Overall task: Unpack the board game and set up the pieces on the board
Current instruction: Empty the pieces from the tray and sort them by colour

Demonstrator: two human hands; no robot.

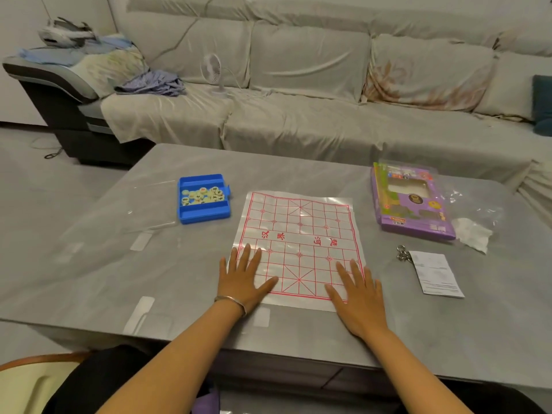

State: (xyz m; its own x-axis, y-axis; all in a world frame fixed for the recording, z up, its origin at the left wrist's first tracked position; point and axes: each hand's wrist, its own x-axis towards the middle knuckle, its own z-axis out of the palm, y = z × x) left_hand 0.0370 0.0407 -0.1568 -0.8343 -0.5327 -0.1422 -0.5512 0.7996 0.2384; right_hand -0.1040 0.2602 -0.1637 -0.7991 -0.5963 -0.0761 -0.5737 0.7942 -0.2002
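Near the lower middle of the frame, the left hand [243,279] and the right hand [357,300] lay flat with straight fingers on the near corners of the board [301,234], holding nothing. The river band of the board ran left to right, so its long axis pointed away from the person. The pieces [203,194] lay in the middle compartment of the blue tray [206,217], to the upper left of the board on the tabletop [119,264] — nearer to the left hand.

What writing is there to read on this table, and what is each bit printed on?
"汉界": red, on the game board, left of its middle band.
"楚河": red, same board, right of the middle band.
On the purple game box: print too blurred to read.
On the paper slip: too small to read.
On the pieces in the blue tray: marks too small.
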